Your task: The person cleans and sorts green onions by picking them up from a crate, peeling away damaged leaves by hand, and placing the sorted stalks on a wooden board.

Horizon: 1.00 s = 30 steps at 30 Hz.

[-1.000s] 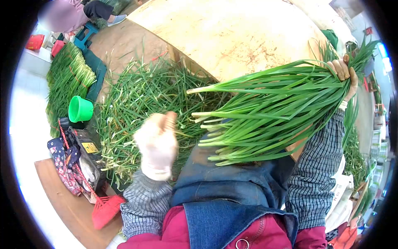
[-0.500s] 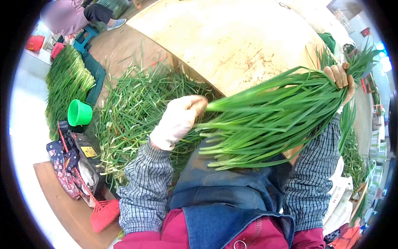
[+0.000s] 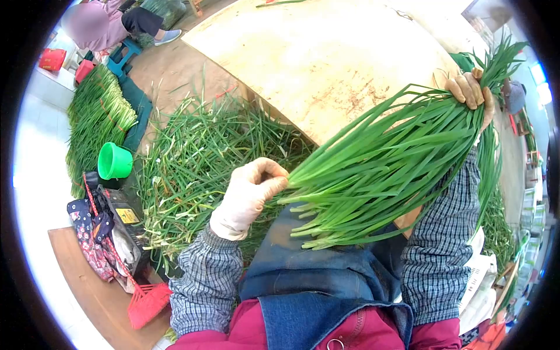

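Note:
A bunch of long green stalks with pale ends (image 3: 379, 157) stretches across the view above my denim apron (image 3: 315, 268). My right hand (image 3: 472, 93), in a tan stained glove, is wrapped round the leafy end of the bunch at the right. At the pale end, my left hand (image 3: 254, 189), in a whitish glove, pinches one or a few stalks between thumb and forefinger. Other pale ends hang loose just below those fingertips. A large heap of loose green leaves (image 3: 198, 157) lies beneath and beyond my left hand.
A wooden board (image 3: 315, 64) spans the top middle. To the left are a green bucket (image 3: 115, 161), stacked green bundles (image 3: 102, 119), a black box (image 3: 125, 213) and a red broom head (image 3: 149, 303). A person (image 3: 105, 23) sits at the upper left.
My left hand has gone from a blurred position left of the bunch to its pale ends, and now pinches there. My right hand, still gripping, has shifted slightly left. The bunch slants more downward.

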Motion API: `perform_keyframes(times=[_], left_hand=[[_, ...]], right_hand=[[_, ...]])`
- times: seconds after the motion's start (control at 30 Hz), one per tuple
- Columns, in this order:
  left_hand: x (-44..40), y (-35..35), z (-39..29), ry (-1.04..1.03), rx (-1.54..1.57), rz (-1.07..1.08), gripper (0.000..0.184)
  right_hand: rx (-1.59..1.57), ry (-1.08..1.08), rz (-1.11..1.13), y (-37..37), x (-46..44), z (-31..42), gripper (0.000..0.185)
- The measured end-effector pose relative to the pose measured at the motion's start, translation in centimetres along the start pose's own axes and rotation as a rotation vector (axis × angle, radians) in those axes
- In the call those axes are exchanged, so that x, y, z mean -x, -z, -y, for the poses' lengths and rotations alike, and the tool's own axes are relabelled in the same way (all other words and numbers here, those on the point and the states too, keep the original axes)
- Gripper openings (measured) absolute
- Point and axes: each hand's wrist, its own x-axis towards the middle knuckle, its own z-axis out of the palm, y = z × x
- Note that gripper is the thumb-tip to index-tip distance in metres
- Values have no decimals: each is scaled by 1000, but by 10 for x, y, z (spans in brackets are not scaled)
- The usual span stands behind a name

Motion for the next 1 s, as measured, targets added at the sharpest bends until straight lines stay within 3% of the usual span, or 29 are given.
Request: perform_keyframes(times=[0.17,0.4,0.57,0.67,0.77,0.8,0.87,0.9,0.93,0.97,1.0], left_hand=[[-3,-2,-1,14,15,215,19],[-13,-9,11,69,298,-85,12],[-12,-24,15,-25,387,-244,14],[-1,-6,18,-105,8,-362,19],[25,20,22,-142,-150,-513,20],[35,39,36,-166,-112,-506,21],[57,91,55,-119,-326,-690,26],[70,123,68,-46,-537,-730,22],[83,155,93,-157,-1006,-758,15],[90,158,86,-74,-1425,-740,14],[95,154,84,185,-1605,-686,15]], right_hand=[[1,-9,-13,6,7,6,31],[18,-8,-85,1,12,8,30],[18,-7,-144,-1,15,10,29],[16,-32,-142,1,14,13,29],[18,-46,-168,3,16,14,28],[17,-40,-171,4,17,15,29],[10,-27,-176,6,18,15,29],[12,-33,-201,5,20,15,29],[11,-33,-201,5,21,16,29],[12,-35,-200,6,22,16,28],[14,-38,-196,7,22,17,28]])
